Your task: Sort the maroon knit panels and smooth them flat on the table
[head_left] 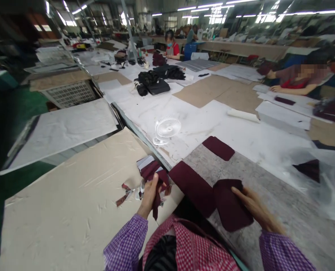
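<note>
The step in hand looks like handling cut fabric; the next move seems to call for keeping the soft, rounded maroon panel point(231, 210) flat. The left hand's point(149, 194) fingers curl round a dark maroon strip point(156, 206), with maroon-and-grey cloth pieces point(150, 169) just beyond them. The right hand's point(253, 205) thumb lies on the panel; whether its fingers close beneath, I cannot tell

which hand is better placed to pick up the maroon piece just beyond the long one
Probably the right hand: it looks nearer that maroon piece, though it touches a rounded cloth. The left hand is farther off, over the beige sheet, holding a strip.
</note>
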Available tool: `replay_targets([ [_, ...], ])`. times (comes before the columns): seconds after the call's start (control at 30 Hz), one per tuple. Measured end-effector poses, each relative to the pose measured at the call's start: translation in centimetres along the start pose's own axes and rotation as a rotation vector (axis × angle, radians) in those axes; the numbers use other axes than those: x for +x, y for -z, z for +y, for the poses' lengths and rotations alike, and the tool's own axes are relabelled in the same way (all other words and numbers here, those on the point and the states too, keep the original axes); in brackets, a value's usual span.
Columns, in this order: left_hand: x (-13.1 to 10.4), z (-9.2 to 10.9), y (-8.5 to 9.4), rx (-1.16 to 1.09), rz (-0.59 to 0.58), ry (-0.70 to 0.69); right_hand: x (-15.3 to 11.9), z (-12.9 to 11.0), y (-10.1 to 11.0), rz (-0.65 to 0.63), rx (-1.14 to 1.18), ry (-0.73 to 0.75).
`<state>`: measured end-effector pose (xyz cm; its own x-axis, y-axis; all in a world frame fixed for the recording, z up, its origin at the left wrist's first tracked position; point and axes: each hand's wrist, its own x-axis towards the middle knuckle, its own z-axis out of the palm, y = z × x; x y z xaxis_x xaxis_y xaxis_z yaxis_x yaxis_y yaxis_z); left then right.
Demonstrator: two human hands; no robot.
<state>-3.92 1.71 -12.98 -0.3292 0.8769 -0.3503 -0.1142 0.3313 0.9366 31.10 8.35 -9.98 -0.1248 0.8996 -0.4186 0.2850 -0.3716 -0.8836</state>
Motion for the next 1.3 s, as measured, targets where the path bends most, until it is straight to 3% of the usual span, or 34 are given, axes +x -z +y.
replay_targets([
  [0.17, -1.6, -4.8, -2.7, 0.521, -0.224, -0.143, 2.1, 2.0, -1.9, -0.373, -0.182, -0.033],
  [0.3, -2.6, -6.0, -4.7, 0.738, -0.388, -0.212, 4.3, 2.5, -3.5, -0.473, -0.289, -0.024],
  [0.47, -3.2, -6.5, -6.0, 0.896, -0.523, -0.246, 7.2, 4.0, -4.6, -0.365, -0.574, 0.076],
  [0.77, -3.6, -6.5, -6.5, 0.961, -0.571, -0.271, 8.2, 6.0, -5.3, -0.137, -0.825, 0.063],
  [1.3, -2.7, -6.0, -7.4, 1.147, -0.605, -0.317, 8.1, 6.9, -5.6, -0.083, -0.941, 0.095],
])
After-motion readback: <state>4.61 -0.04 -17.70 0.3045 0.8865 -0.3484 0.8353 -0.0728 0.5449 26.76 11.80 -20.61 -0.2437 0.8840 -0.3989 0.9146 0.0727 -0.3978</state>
